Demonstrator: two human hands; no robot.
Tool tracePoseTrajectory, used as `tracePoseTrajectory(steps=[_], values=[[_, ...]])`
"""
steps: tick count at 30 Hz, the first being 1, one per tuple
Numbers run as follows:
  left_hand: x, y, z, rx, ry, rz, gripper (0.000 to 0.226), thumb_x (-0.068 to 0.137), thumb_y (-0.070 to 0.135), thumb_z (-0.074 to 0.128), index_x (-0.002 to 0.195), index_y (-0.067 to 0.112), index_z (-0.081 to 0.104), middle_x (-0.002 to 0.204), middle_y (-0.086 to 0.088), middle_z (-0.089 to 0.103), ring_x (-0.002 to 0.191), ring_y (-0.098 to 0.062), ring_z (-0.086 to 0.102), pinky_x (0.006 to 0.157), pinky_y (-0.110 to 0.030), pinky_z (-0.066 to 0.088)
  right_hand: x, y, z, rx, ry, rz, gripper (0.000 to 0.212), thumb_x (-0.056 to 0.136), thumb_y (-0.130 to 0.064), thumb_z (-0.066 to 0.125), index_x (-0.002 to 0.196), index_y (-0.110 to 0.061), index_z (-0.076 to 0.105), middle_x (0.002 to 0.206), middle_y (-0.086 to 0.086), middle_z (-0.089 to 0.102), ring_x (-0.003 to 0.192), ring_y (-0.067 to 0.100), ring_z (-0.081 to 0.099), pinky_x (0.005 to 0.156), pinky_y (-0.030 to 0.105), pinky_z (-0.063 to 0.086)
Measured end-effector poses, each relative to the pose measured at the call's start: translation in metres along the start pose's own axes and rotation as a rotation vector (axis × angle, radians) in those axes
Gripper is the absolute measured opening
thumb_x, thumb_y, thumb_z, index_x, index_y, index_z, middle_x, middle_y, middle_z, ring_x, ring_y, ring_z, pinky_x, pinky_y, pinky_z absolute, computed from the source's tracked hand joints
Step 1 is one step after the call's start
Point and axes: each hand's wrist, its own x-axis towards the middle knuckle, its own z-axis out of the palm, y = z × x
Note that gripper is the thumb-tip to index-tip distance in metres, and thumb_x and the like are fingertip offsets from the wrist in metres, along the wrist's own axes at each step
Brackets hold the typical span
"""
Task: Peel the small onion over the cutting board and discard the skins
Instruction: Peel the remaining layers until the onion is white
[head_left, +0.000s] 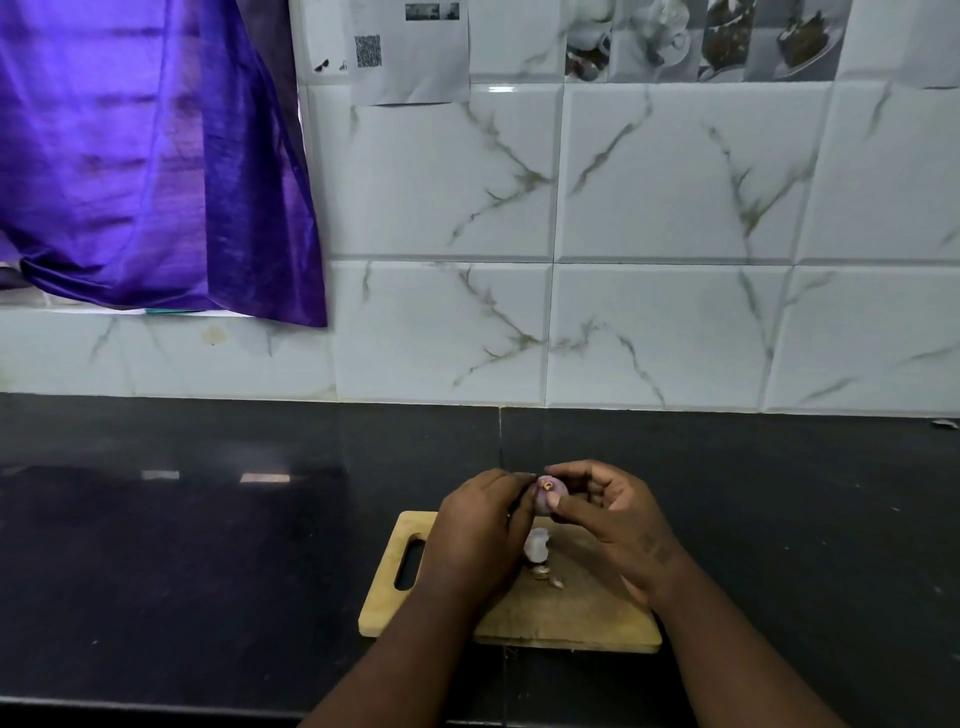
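Note:
A small purple onion (545, 492) is pinched between both hands, above the far edge of the wooden cutting board (566, 618). My left hand (480, 535) grips it from the left, and my right hand (608, 514) holds it from the right with thumb and fingertips. A pale curled piece of skin (536, 545) lies on the board just below the onion. Two smaller bits of skin (545, 576) rest nearer me. Much of the onion is hidden by my fingers.
The board has a handle slot (409, 564) at its left and sits on a black stone counter (208, 545). A white marbled tile wall (623, 260) rises behind. A purple cloth (156, 156) hangs at the upper left.

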Motion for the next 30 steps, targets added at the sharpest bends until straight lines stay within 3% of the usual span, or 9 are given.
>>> tracePoseTrajectory(steps=[7, 13, 15, 17, 19, 21, 23, 26, 30], values=[[-0.001, 0.000, -0.002, -0.014, 0.069, -0.032, 0.013, 0.096, 0.028, 0.070, 0.105, 0.023, 0.078, 0.091, 0.010, 0.075, 0.077, 0.003, 0.058, 0.066, -0.003, 0.039, -0.003, -0.002, 0.002, -0.033, -0.019, -0.073, 0.026, 0.084, -0.011, 0.082, 0.110, -0.014, 0.079, 0.105, 0.005, 0.083, 0.102, 0.022, 0.078, 0.093, 0.038, 0.063], [0.003, -0.008, -0.002, -0.097, 0.135, -0.224, 0.006, 0.095, 0.019, 0.068, 0.093, 0.021, 0.073, 0.081, 0.011, 0.069, 0.073, -0.004, 0.062, 0.061, -0.013, 0.042, -0.002, 0.001, 0.003, 0.122, -0.071, -0.060, 0.028, 0.086, -0.001, 0.078, 0.112, -0.012, 0.077, 0.111, 0.013, 0.080, 0.108, 0.031, 0.076, 0.093, 0.043, 0.061], [0.004, -0.008, -0.001, -0.107, 0.123, -0.268, 0.008, 0.096, 0.019, 0.066, 0.089, 0.021, 0.070, 0.078, 0.010, 0.065, 0.072, -0.007, 0.060, 0.060, -0.021, 0.044, -0.001, 0.002, 0.004, 0.208, -0.085, -0.013, 0.030, 0.090, 0.007, 0.068, 0.113, -0.011, 0.077, 0.114, 0.016, 0.079, 0.111, 0.034, 0.074, 0.095, 0.046, 0.059], [0.005, -0.008, 0.001, -0.121, 0.119, -0.281, 0.013, 0.097, 0.021, 0.064, 0.084, 0.022, 0.065, 0.075, 0.008, 0.062, 0.070, -0.008, 0.058, 0.058, -0.024, 0.042, 0.000, 0.004, 0.004, 0.246, -0.093, 0.021, 0.036, 0.093, 0.013, 0.059, 0.110, -0.011, 0.079, 0.116, 0.017, 0.078, 0.113, 0.036, 0.071, 0.098, 0.050, 0.057], [0.003, -0.009, 0.002, -0.148, 0.088, -0.262, 0.018, 0.100, 0.026, 0.062, 0.082, 0.023, 0.062, 0.074, 0.007, 0.061, 0.069, -0.009, 0.057, 0.057, -0.026, 0.042, 0.001, 0.005, 0.005, 0.242, -0.101, 0.024, 0.028, 0.091, 0.007, 0.064, 0.108, -0.010, 0.079, 0.116, 0.018, 0.077, 0.115, 0.040, 0.070, 0.098, 0.051, 0.056], [0.003, -0.010, 0.003, -0.195, 0.028, -0.235, 0.017, 0.103, 0.033, 0.056, 0.091, 0.024, 0.063, 0.081, 0.009, 0.065, 0.075, -0.008, 0.060, 0.061, -0.032, 0.049, 0.001, 0.005, 0.004, 0.219, -0.104, 0.001, 0.027, 0.082, -0.003, 0.078, 0.109, -0.008, 0.077, 0.115, 0.017, 0.077, 0.116, 0.040, 0.070, 0.099, 0.049, 0.058], [0.001, -0.010, 0.003, -0.263, -0.037, -0.206, 0.021, 0.106, 0.029, 0.049, 0.121, 0.029, 0.063, 0.111, 0.015, 0.070, 0.100, -0.001, 0.064, 0.083, -0.028, 0.056, 0.001, 0.005, 0.003, 0.186, -0.094, -0.015, 0.037, 0.077, -0.007, 0.087, 0.112, -0.006, 0.075, 0.117, 0.016, 0.077, 0.119, 0.041, 0.068, 0.102, 0.052, 0.058], [-0.001, -0.010, 0.001, -0.317, -0.099, -0.116, 0.049, 0.108, 0.019, 0.042, 0.152, 0.040, 0.043, 0.152, 0.021, 0.047, 0.139, 0.006, 0.043, 0.111, -0.018, 0.039, 0.001, 0.005, 0.004, 0.162, -0.071, -0.018, 0.033, 0.080, -0.011, 0.082, 0.112, -0.008, 0.075, 0.116, 0.016, 0.076, 0.118, 0.042, 0.068, 0.099, 0.051, 0.060], [-0.003, -0.008, 0.002, -0.300, -0.170, -0.051, 0.047, 0.105, 0.030, 0.050, 0.151, 0.037, 0.046, 0.144, 0.021, 0.056, 0.129, 0.006, 0.053, 0.106, -0.026, 0.050, 0.001, 0.001, 0.003, 0.142, -0.035, 0.000, 0.022, 0.093, -0.006, 0.070, 0.115, -0.007, 0.073, 0.109, 0.014, 0.079, 0.107, 0.035, 0.075, 0.088, 0.040, 0.064]])
